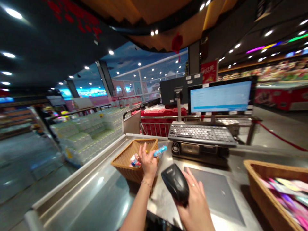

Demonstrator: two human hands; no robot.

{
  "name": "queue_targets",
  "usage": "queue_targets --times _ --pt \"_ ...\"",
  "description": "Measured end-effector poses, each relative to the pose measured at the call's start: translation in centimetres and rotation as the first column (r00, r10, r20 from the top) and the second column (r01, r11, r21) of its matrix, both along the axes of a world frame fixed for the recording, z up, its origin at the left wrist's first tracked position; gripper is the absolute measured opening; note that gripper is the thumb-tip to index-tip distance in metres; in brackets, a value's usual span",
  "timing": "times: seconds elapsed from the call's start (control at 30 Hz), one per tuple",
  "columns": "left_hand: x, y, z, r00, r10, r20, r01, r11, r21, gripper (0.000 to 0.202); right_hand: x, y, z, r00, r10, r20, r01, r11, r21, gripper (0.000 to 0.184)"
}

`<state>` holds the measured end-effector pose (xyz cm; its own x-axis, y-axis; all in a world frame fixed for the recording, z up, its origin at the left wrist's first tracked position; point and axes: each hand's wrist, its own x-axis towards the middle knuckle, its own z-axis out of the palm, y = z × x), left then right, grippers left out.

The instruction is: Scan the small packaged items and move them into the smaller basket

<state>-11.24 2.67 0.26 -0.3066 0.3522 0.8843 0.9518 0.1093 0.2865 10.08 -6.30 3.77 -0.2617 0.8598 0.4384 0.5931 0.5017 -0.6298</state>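
My left hand [148,163] is over the near right side of a wicker basket [121,160]. It holds a slim, light-blue, stick-shaped item [160,150] near the thumb, with the other fingers raised and spread. Small coloured packs [135,161] lie inside that basket, partly hidden by my hand. In my right hand [194,202] is a black handheld barcode scanner [176,183], held above the metal counter [101,189]. The scanner's head points up and to the left, towards the blue item, and there is a gap between them.
A keyboard [202,132] rests on a black unit behind my hands, below a lit monitor [220,96]. At the right stands a second wicker basket [264,195] full of colourful packs. A grey mat [216,189] lies on the counter. Red shopping baskets [161,111] sit beyond.
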Motion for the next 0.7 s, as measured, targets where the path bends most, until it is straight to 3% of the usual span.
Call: queue_targets --times 0.47,0.7 --pt "-3.2 -1.5 0.2 0.993 0.108 0.047 -0.106 0.994 -0.032 0.023 -1.1 -0.4 0.1 0.999 0.018 -0.027 -0.018 1.0 -0.001 0.053" --pt "-5.6 -2.2 0.1 0.988 0.149 0.045 -0.147 0.988 -0.048 0.024 -1.2 -0.1 -0.6 0.999 0.027 -0.021 -0.027 1.0 0.004 0.051"
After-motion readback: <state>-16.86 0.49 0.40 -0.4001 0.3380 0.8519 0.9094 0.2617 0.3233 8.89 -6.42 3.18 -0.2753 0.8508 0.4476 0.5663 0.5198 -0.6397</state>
